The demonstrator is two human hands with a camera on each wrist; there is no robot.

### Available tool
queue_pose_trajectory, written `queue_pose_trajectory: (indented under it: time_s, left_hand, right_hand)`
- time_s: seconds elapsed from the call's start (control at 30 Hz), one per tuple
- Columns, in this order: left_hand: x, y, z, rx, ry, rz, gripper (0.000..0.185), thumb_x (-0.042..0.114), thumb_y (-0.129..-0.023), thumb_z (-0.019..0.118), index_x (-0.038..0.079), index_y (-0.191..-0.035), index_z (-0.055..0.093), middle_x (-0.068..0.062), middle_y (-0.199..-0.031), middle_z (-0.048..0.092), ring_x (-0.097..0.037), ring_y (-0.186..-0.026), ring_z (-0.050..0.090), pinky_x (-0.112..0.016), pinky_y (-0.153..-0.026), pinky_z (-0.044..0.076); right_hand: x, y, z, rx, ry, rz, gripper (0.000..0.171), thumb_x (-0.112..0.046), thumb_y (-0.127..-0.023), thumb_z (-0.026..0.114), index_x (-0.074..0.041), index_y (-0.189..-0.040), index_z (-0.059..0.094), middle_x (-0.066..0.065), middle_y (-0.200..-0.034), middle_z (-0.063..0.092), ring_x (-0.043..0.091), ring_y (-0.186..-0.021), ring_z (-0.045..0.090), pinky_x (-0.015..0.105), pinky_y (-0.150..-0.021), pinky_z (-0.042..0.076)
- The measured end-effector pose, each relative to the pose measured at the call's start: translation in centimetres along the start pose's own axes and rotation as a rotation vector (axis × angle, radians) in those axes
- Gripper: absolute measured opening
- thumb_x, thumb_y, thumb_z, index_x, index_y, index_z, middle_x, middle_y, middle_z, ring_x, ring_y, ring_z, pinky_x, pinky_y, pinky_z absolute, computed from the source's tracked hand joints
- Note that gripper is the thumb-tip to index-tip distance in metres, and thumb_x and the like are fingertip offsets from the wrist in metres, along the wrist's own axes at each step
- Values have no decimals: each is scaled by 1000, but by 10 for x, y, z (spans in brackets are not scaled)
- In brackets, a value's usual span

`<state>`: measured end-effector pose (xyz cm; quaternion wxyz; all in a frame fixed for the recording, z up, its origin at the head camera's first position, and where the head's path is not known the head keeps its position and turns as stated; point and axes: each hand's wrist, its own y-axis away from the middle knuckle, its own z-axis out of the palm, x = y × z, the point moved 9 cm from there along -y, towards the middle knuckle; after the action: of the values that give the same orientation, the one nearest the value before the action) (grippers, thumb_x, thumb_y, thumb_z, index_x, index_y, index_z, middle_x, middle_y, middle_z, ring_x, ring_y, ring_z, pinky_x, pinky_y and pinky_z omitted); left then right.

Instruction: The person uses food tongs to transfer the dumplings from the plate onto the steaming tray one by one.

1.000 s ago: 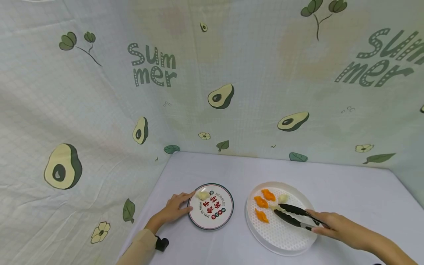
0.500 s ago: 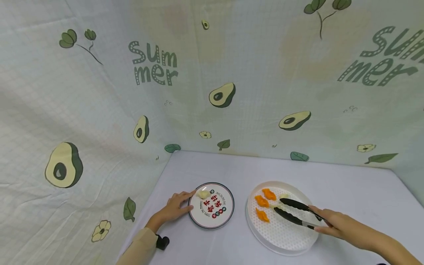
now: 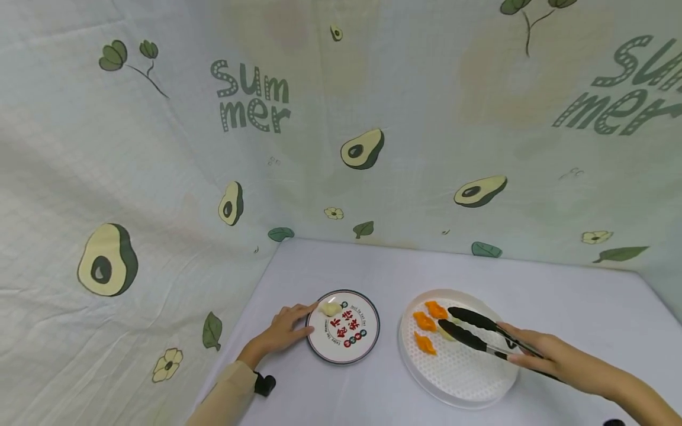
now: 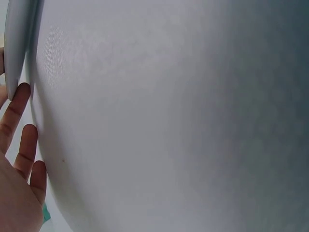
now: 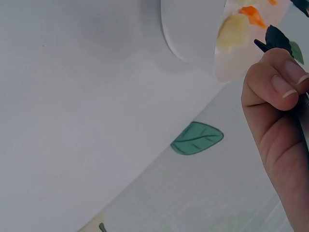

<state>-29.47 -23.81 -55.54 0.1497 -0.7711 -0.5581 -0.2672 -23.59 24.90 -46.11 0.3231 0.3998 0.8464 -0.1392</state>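
Observation:
My right hand grips black-tipped tongs over a round white tray with a dimpled surface. The tongs' two arms stand apart, with their tips above pale dumplings. One pale dumpling shows beside the lower arm; others are partly covered. Orange dumplings lie along the tray's left side. At left, my left hand touches the rim of a small printed plate with spread fingers. A pale dumpling sits near that plate's upper left rim. In the left wrist view, fingers reach along the plate's edge.
Both dishes stand on a white-covered table, a strip of tabletop between them. Behind and at left hangs a pale cloth with avocado and leaf prints. A black strap piece shows at the left sleeve.
The tongs' tips have shifted toward the back of the tray and their arms stand slightly wider apart. The left hand keeps its place at the plate. The head view has shifted slightly.

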Motion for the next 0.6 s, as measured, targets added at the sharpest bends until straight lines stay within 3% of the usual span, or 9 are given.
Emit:
queue_pose_trajectory:
  time_s: [0.2,0.33,0.47,0.6]
  left_hand:
    - [1,-1,-2,1,12,-16,61,40,-95,66,23,-151,47,-5,-137,54,-25,-117,42,-58,-99,28]
    - [1,0,-1,-8,22,-29,61,40,-95,66,23,-151,47,-5,-138,54,-25,-118,42,-58,-100,27]
    - [1,0,-1,-3,20,-28,61,40,-95,66,23,-151,47,-5,-138,54,-25,-118,42,-58,-100,28]
    - [2,1,-1,3,28,-17,61,39,-95,66,23,-151,47,-6,-137,54,-26,-117,42,-59,-99,28]
  right_hand:
    - [-5,-15,-5,-27,8,11,55,-19,-103,57,12,-145,40,36,-143,44,0,-126,41,19,-88,46]
    - [-16,-28,-7,-30,26,4,56,-22,-103,56,10,-146,41,33,-144,44,24,-129,49,22,-90,47]
    - [-30,-44,-6,-39,55,-7,57,-29,-104,56,8,-146,43,29,-145,45,46,-126,48,27,-93,48]
    - [-47,-59,-2,-57,73,-45,60,-33,-103,56,6,-147,43,24,-146,47,44,-127,48,32,-96,47]
